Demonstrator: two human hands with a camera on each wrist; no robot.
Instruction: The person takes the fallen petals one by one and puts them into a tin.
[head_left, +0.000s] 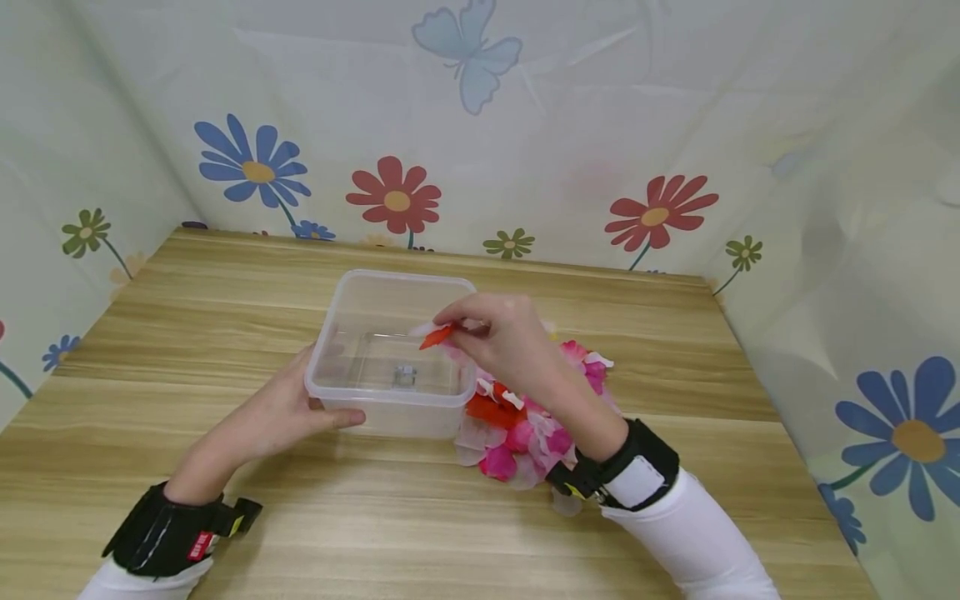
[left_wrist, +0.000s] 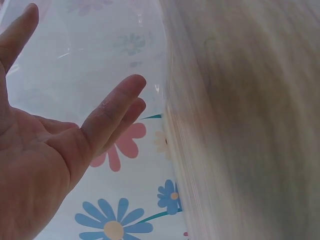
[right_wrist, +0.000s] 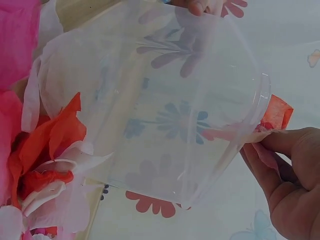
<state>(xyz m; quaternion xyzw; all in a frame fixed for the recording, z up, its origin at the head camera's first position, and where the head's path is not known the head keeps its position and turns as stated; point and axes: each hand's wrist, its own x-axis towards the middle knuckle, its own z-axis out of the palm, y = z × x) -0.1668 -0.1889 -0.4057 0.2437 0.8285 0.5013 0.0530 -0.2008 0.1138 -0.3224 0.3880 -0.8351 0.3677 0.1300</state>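
At the right rim of the box (head_left: 412,422), the right hand (head_left: 513,342) pinches petals (head_left: 437,337), best released well inside, away from the neighbouring heap (head_left: 519,436), while the left hand (head_left: 288,408), loosely spread, should steady the left side.

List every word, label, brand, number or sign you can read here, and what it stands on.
None can be read.
Red tag on the left wrist's black strap: pale marks, too small to read.
Grey patch at the clear container's base: too blurred to tell whether it is lettering.
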